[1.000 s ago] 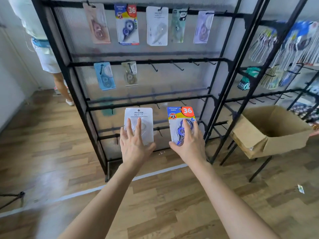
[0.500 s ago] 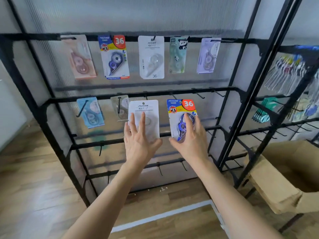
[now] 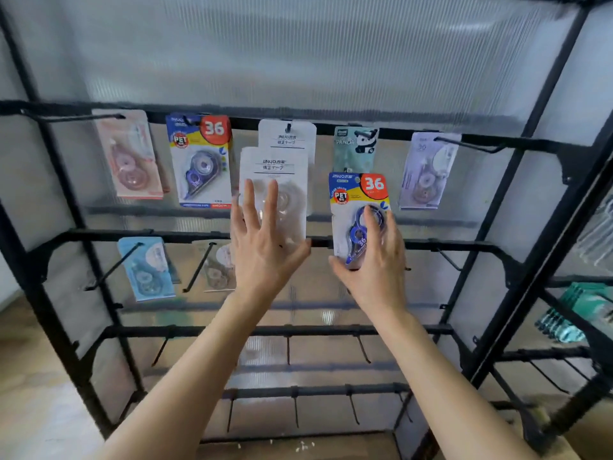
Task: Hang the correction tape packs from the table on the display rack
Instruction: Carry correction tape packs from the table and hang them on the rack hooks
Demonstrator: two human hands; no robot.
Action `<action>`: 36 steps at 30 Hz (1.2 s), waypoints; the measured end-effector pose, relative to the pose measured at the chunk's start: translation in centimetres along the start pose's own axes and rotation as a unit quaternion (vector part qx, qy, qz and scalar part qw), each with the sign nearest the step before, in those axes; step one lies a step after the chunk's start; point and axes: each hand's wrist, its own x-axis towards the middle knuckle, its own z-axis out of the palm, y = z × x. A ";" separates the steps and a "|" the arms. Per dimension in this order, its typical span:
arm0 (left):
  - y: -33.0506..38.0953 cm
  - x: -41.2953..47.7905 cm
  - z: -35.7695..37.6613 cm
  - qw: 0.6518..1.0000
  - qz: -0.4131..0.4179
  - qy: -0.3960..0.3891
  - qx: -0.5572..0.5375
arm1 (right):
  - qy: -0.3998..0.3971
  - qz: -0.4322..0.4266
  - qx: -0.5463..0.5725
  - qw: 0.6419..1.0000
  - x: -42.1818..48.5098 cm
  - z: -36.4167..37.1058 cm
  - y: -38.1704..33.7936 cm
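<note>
- The left hand (image 3: 262,247) holds a white pack (image 3: 275,190) up in front of the display rack (image 3: 517,200). Its fingers lie straight across the front and the thumb catches the lower corner. That grip looks loose, so the card could slide out and drop to the floor during the reach.
- The white pack overlaps the hanging white pack (image 3: 292,136) on the top bar. If it is meant for that same hook, the hole at its top has to meet a thin hook tip that the card itself hides. A miss would bend the card or knock the hanging pack off.
- The right hand (image 3: 371,260) grasps a blue pack (image 3: 360,210), with fingers curled over the plastic bubble and the thumb under the bottom edge. It sits just below the panda pack (image 3: 355,149) and could nudge it if lifted straight up.
- Its matching blue pack (image 3: 200,161) hangs well to the left, beyond the white one, so the arms might cross or the pack could end up on the wrong hook.
- With both hands occupied, neither can steady the rack or catch a fall.
- The long bare hooks (image 3: 447,258) on the middle bar stick out near the wrists and could snag them.
</note>
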 end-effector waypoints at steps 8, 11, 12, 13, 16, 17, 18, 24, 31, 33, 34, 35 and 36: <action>0.4 3.9 1.1 0.999 0.033 0.039 0.012 | 0.011 -0.015 0.029 0.999 1.9 1.9 0.8; 0.3 4.6 1.3 0.999 0.025 0.031 0.016 | 0.016 -0.021 0.034 0.999 2.4 2.4 0.7; 0.2 4.8 1.4 0.999 0.026 0.029 0.019 | 0.017 -0.019 0.035 0.999 2.5 2.6 0.6; 0.1 5.0 1.5 0.999 0.027 0.026 0.020 | 0.017 -0.017 0.037 0.999 2.5 2.7 0.5; 0.1 5.7 1.5 0.999 0.027 0.017 0.029 | 0.016 -0.017 0.038 0.999 2.5 3.3 0.5; 0.2 5.8 1.6 0.999 0.027 0.015 0.035 | 0.016 -0.018 0.039 0.999 2.5 3.4 0.6; 0.3 5.8 1.7 0.999 0.027 0.013 0.040 | 0.015 -0.019 0.040 0.999 2.5 3.4 0.7; -0.1 4.8 2.4 0.999 0.020 0.010 0.042 | 0.017 -0.015 0.041 0.999 2.4 3.2 1.3; 0.5 5.8 3.0 0.997 -0.026 -0.043 0.057 | 0.013 -0.006 0.048 0.999 1.8 2.9 1.8; 0.1 6.1 3.5 0.995 -0.034 -0.060 0.073 | 0.012 -0.011 0.044 0.999 1.6 2.8 1.8; 0.0 6.2 3.7 0.994 -0.036 -0.063 0.078 | 0.009 -0.013 0.044 0.999 1.5 2.8 1.8; -0.2 6.2 4.0 0.994 -0.035 -0.062 0.081 | 0.005 -0.014 0.045 0.999 1.3 2.8 1.8; -0.3 6.1 4.2 0.994 -0.032 -0.062 0.084 | 0.002 -0.014 0.046 0.999 1.1 2.7 1.8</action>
